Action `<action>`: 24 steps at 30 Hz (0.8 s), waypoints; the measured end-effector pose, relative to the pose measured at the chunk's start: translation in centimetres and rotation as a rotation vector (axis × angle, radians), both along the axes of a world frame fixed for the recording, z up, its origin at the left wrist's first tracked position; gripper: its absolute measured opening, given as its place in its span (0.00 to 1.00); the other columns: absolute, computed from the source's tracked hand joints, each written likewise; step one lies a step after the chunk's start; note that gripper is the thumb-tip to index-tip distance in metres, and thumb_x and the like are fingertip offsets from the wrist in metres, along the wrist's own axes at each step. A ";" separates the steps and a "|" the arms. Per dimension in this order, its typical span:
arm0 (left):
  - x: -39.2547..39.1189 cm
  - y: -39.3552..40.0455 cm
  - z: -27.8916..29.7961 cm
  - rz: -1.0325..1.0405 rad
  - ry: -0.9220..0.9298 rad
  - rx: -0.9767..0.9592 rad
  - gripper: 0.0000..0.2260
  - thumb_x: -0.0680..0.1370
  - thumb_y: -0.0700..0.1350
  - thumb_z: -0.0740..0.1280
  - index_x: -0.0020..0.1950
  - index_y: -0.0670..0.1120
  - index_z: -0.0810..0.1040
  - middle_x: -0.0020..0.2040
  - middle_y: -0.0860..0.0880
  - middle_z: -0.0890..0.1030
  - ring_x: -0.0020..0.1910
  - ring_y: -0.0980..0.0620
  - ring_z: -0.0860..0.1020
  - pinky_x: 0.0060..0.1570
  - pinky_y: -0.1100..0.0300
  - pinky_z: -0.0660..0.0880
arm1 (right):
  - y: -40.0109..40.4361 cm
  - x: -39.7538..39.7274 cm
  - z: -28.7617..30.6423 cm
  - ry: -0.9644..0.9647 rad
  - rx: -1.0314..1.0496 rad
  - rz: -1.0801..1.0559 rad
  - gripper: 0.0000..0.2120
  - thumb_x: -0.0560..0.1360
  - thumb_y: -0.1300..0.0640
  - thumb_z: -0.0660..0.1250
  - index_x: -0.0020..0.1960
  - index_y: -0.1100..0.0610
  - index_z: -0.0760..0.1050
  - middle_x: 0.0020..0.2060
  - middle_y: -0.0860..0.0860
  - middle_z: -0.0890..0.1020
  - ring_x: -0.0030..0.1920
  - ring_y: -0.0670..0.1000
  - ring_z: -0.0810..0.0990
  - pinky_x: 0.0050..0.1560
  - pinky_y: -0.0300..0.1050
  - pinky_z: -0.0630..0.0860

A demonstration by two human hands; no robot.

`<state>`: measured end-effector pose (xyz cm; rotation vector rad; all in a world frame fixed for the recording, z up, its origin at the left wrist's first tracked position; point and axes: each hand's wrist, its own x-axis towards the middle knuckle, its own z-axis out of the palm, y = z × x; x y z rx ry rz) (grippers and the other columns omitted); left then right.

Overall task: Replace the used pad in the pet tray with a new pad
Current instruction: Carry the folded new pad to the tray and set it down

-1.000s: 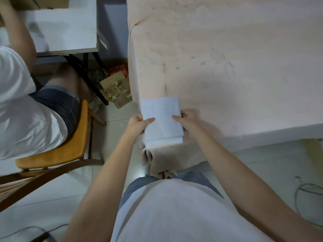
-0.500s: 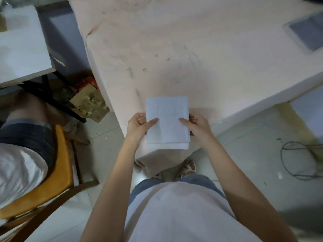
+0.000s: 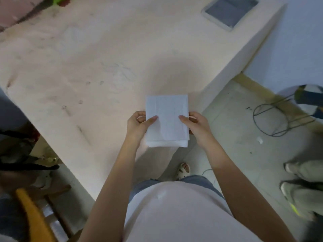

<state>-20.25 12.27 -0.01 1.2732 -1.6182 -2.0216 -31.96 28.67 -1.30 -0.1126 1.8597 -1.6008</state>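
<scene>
A folded white pad (image 3: 167, 119) is held flat over the near corner of a table draped in a pale pink cloth (image 3: 87, 67). My left hand (image 3: 138, 124) grips its left edge, thumb on top. My right hand (image 3: 195, 125) grips the right edge the same way. The pet tray (image 3: 229, 12), a pale frame around a grey-blue inside, sits at the table's far right corner, well away from both hands.
A round wire stool frame (image 3: 272, 117) stands on the tiled floor to the right. Another person's shoes (image 3: 302, 182) are at the right edge. A yellow wooden chair (image 3: 31, 215) is at the lower left. A cable lies on the floor near my foot.
The view has swung right along the table while both hands kept hold of the folded pad. The tray now shows more fully at the top right, and the seated person has left the view.
</scene>
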 end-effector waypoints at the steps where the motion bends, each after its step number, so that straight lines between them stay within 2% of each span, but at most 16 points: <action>1: -1.3 0.5 0.0 -0.018 -0.001 -0.005 0.11 0.70 0.40 0.76 0.44 0.46 0.74 0.47 0.43 0.83 0.44 0.48 0.82 0.36 0.61 0.76 | 0.8 -1.0 -0.1 -0.010 -0.007 -0.027 0.08 0.72 0.53 0.73 0.49 0.53 0.77 0.43 0.47 0.85 0.42 0.46 0.85 0.37 0.41 0.79; 6: -7.5 4.1 0.0 -0.129 -0.008 -0.005 0.11 0.70 0.38 0.75 0.46 0.44 0.74 0.48 0.42 0.83 0.46 0.46 0.82 0.43 0.54 0.79 | 5.5 -5.4 -0.2 -0.047 -0.045 -0.159 0.06 0.72 0.56 0.73 0.46 0.53 0.78 0.37 0.43 0.85 0.40 0.44 0.84 0.34 0.36 0.78; 10: -11.9 7.1 0.5 -0.241 0.009 -0.019 0.11 0.70 0.38 0.75 0.45 0.45 0.74 0.45 0.44 0.83 0.43 0.50 0.82 0.35 0.63 0.78 | 9.5 -8.0 -0.1 -0.059 -0.065 -0.250 0.03 0.72 0.57 0.72 0.45 0.54 0.79 0.38 0.45 0.86 0.41 0.46 0.85 0.36 0.38 0.79; 15: -16.7 10.5 0.4 -0.348 -0.003 -0.035 0.11 0.70 0.38 0.75 0.44 0.44 0.74 0.41 0.47 0.82 0.39 0.54 0.82 0.32 0.66 0.77 | 13.5 -10.5 -0.5 -0.069 -0.044 -0.388 0.03 0.72 0.59 0.72 0.43 0.54 0.79 0.40 0.48 0.84 0.40 0.47 0.84 0.38 0.39 0.79; 17: -18.5 11.3 0.1 -0.402 -0.010 -0.041 0.12 0.69 0.39 0.76 0.43 0.44 0.73 0.36 0.52 0.83 0.36 0.57 0.82 0.30 0.67 0.76 | 14.6 -11.4 -0.8 -0.089 -0.048 -0.445 0.04 0.72 0.60 0.72 0.45 0.55 0.79 0.43 0.50 0.84 0.42 0.48 0.83 0.39 0.42 0.80; 20: -21.5 12.5 -0.4 -0.477 -0.003 -0.028 0.12 0.69 0.39 0.76 0.42 0.45 0.73 0.27 0.58 0.80 0.30 0.61 0.80 0.29 0.67 0.74 | 16.1 -12.9 -1.2 -0.127 -0.070 -0.523 0.12 0.72 0.59 0.72 0.53 0.62 0.78 0.48 0.55 0.84 0.45 0.54 0.83 0.45 0.49 0.81; 22: -23.6 13.3 -0.7 -0.510 -0.001 -0.020 0.12 0.69 0.39 0.76 0.42 0.45 0.73 0.26 0.58 0.78 0.29 0.62 0.79 0.29 0.67 0.74 | 16.9 -14.3 -1.4 -0.130 -0.071 -0.555 0.13 0.73 0.59 0.72 0.55 0.63 0.77 0.48 0.56 0.84 0.45 0.55 0.83 0.46 0.52 0.80; 24: -25.9 13.9 -1.0 -0.530 -0.004 -0.022 0.12 0.69 0.40 0.77 0.44 0.44 0.74 0.29 0.57 0.81 0.31 0.61 0.80 0.29 0.67 0.75 | 17.7 -16.0 -1.5 -0.125 -0.073 -0.586 0.13 0.73 0.59 0.72 0.54 0.64 0.77 0.46 0.55 0.84 0.44 0.54 0.83 0.45 0.52 0.80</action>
